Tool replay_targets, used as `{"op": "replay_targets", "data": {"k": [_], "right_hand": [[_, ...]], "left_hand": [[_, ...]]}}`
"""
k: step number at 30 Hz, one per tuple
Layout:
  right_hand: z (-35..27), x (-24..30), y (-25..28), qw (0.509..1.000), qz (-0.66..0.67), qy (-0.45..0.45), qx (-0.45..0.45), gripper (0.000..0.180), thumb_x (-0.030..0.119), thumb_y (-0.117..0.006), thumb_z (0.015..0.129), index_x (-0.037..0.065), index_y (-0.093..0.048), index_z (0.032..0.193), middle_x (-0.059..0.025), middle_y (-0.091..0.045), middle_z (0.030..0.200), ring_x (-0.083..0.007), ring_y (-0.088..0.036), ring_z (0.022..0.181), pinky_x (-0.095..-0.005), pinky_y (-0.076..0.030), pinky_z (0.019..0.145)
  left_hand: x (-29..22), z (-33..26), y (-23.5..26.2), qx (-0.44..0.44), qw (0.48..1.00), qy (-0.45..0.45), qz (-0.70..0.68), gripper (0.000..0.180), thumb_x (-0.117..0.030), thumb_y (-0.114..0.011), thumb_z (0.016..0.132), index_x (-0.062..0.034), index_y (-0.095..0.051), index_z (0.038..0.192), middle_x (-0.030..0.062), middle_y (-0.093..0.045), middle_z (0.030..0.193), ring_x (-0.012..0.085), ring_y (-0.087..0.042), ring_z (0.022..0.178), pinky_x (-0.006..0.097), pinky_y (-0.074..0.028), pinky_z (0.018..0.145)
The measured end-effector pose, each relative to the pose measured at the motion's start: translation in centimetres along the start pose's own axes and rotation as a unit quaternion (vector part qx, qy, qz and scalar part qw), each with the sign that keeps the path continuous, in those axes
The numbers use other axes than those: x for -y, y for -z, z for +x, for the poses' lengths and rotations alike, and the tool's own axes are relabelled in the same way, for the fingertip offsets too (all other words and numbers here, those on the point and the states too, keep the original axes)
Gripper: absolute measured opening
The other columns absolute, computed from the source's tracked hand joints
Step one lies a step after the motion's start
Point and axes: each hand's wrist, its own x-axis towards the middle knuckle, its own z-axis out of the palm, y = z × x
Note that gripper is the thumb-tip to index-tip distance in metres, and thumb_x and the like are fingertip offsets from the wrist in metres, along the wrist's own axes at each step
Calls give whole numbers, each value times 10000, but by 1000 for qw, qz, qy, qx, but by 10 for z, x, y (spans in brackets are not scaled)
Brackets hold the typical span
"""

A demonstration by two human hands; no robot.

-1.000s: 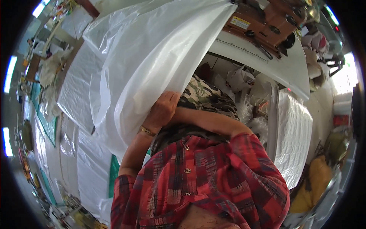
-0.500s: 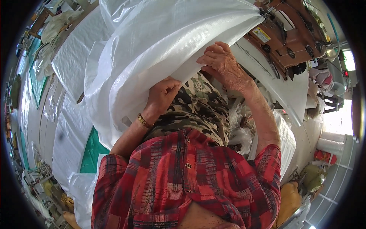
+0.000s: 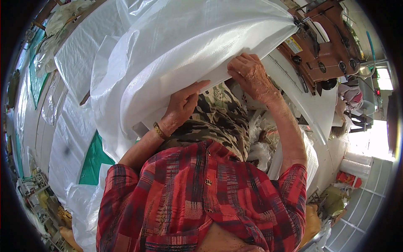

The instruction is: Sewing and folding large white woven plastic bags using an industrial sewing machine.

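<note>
A large white woven plastic sheet [image 3: 168, 54] spreads before me, its far right corner gathered at the brown sewing machine [image 3: 323, 46]. My right hand [image 3: 252, 77] pinches the folded near edge of the sheet, fingers bent over it. Further left along the same edge lies my left hand [image 3: 182, 107], its fingers stretched out flat against the plastic and the thumb apart from them. The part of the sheet under the machine's needle is too small to make out.
A pale work table [image 3: 294, 92] with a ruled scale along it runs below the machine. On the left lie more white sheets [image 3: 71, 138] and a green piece [image 3: 95, 161]. Crumpled clear plastic [image 3: 260, 153] sits beside my right leg.
My left fingers have straightened from a curled grip and now lie along the edge. The right hand has closed down on the edge, shifting slightly right and nearer me.
</note>
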Motion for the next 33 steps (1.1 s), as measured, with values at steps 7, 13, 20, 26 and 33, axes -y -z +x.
{"op": "replay_targets", "data": {"k": [7,13,20,26,33], "right_hand": [[-3,11,-7,993,-81,80,-13,161,215,-677,801,84,-620,876,-31,-592,917,-226,-548,959,-381,-408,900],[-4,12,-3,990,-96,97,-17,208,126,-721,742,95,-588,899,-32,-553,923,-234,-533,967,-416,-382,971],[-2,12,9,993,-93,65,-38,156,117,-717,750,85,-602,851,-21,-587,848,-220,-556,895,-381,-398,906],[2,-9,18,995,-23,44,-81,133,96,-717,775,71,-612,853,-42,-601,777,-234,-571,784,-365,-431,814],[0,-36,26,996,-13,31,-82,152,83,-741,742,67,-620,832,-50,-605,768,-244,-574,777,-365,-437,790]], "left_hand": [[4,1,-4,-41,996,-23,78,309,-112,-730,826,-49,-669,1123,-1,-603,742,73,-388,559,232,-373,524],[9,9,-13,-77,992,-56,79,134,-54,-701,856,-4,-668,975,15,-614,789,81,-513,671,236,-431,607],[-15,18,-3,-92,955,-206,192,102,-5,-657,863,5,-663,965,87,-626,787,193,-597,702,272,-464,655],[-26,15,4,-79,967,-157,184,188,13,-642,853,-20,-679,1035,111,-586,740,225,-563,659,282,-457,660],[-28,21,13,-18,946,-207,250,227,-21,-643,867,-30,-660,1093,104,-562,767,223,-528,645,296,-437,635]]}}
